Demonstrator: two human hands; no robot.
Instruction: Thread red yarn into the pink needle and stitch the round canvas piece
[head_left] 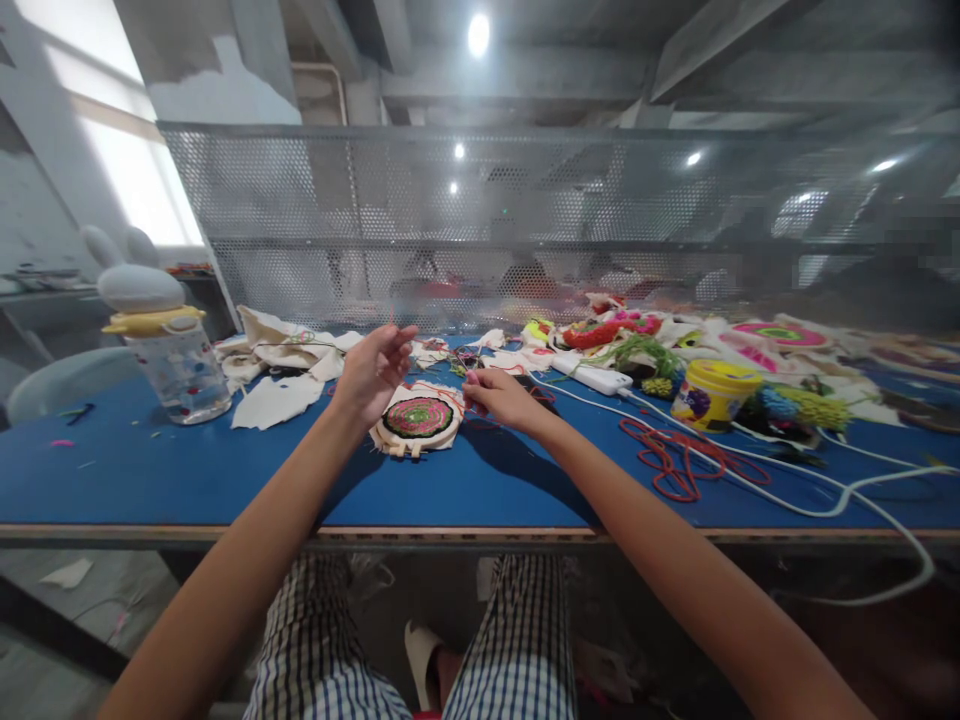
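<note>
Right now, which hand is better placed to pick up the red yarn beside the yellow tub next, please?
Probably the right hand, nearer the red yarn; the left hand is farther off, across the embroidery hoop. Whether the right holds anything is unclear.

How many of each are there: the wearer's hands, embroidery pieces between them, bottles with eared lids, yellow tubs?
Hands (left hand, right hand): 2
Embroidery piece: 1
Eared-lid bottle: 1
Yellow tub: 1
Total: 5
</note>
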